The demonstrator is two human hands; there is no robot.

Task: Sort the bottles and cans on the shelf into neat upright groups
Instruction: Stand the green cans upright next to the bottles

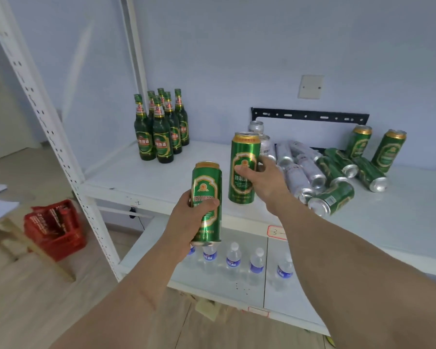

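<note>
Both forearms reach over the shelf (141,172). Left hand (186,217) grips one green can (207,197) in the air; right hand (264,180) clamps another (244,170) at the shelf's front. Set both down upright, touching, clear of the toppled cans (332,172).

glossy metal cans (330,172), glass bottles (161,127) (shiny)

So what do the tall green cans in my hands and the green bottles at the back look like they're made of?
Tall green cans: likely aluminium, glossy printed, with bare silver ends like the toppled cans. Green bottles: probably glass, dark, translucent and shiny.
</note>
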